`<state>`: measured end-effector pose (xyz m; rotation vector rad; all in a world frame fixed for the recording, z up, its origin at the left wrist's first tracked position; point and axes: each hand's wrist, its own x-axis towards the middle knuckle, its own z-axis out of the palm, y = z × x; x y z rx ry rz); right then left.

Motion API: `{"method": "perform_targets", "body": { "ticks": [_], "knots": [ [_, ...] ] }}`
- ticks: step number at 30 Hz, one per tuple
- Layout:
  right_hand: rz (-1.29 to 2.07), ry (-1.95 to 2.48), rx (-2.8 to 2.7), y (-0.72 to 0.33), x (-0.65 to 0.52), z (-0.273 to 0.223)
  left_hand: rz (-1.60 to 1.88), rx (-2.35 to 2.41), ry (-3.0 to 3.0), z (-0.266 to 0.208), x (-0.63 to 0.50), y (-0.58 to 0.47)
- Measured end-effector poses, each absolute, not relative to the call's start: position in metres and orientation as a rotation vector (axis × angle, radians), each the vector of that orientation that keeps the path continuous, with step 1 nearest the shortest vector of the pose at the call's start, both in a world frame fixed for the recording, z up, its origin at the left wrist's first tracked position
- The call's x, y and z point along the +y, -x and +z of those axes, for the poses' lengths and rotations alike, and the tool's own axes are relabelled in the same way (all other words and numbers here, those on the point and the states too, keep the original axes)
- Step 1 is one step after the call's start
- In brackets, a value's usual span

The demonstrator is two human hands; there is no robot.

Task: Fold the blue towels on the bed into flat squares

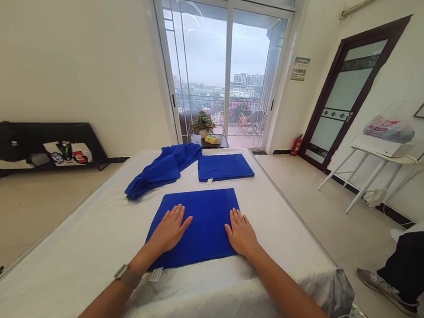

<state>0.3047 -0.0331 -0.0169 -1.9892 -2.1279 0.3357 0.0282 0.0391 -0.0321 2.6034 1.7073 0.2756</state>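
A blue cushion cover (206, 219), laid flat and squared, rests on the white-covered bed near its front edge, with a small white tag at its lower left corner. My left hand (171, 228) lies palm down on its left part, fingers stretched out. On the right edge of the same cloth rests my right hand (240, 230), also flat with straight fingers. Farther back sits another flat blue cover (226, 167) with a white tag. To its left is a loose, rumpled heap of blue cloth (164, 168).
The white bed cover (92, 240) spreads under everything. Behind it stands a small dark table with a potted plant (203, 122) and a yellow packet (212, 139). A white chair (370, 164) holding a bag is at the right. A person's leg and shoe (385, 287) show at lower right.
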Motion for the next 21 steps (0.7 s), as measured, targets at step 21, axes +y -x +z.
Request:
{"method": "perform_targets", "body": {
  "ticks": [21],
  "knots": [
    [0.294, 1.978, -2.132, -0.304, -0.033, -0.018, 0.274, 1.549, -2.624, -0.046, -0.007, -0.011]
  ]
}}
